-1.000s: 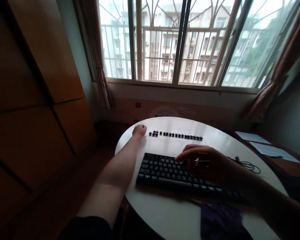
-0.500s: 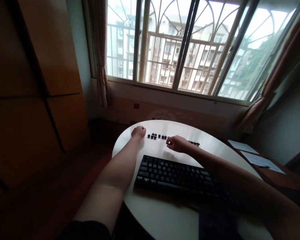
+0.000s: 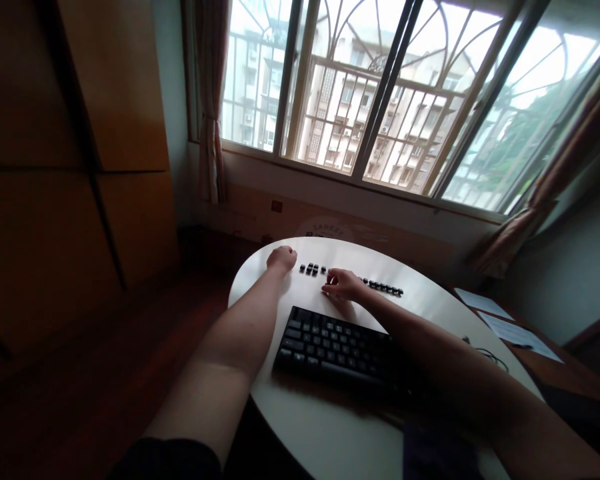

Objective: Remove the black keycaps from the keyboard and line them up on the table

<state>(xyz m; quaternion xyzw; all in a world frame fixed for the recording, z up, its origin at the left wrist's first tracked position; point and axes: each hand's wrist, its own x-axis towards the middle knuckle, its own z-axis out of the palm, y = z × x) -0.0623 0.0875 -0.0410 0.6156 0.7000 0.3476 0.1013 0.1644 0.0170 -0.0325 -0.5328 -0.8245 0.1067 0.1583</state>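
Small black keycaps stand in a line across the far part of the round white table (image 3: 340, 427). A left cluster of keycaps (image 3: 309, 269) and a right row of keycaps (image 3: 383, 287) show on either side of my right hand (image 3: 345, 285). That hand hovers low near the line, thumb and fingers curled together; whatever is between the fingertips is too small to make out. My left hand (image 3: 282, 257) is a closed fist on the table, left of the cluster, its inside hidden. Nearer to me lies a black keyboard (image 3: 330, 347), partly covered by my right forearm.
A thin cable (image 3: 495, 358) lies at the table's right. Papers (image 3: 515, 330) with a pen (image 3: 522, 346) rest on a brown surface beyond it. A dark purple item (image 3: 430, 457) is at the near edge. Wooden cabinets (image 3: 130, 227) stand left, a barred window ahead.
My right hand has moved left along the line of keycaps, uncovering more of the right row. My left fist stays beside the cluster. The view has shifted slightly, and the cable now shows.
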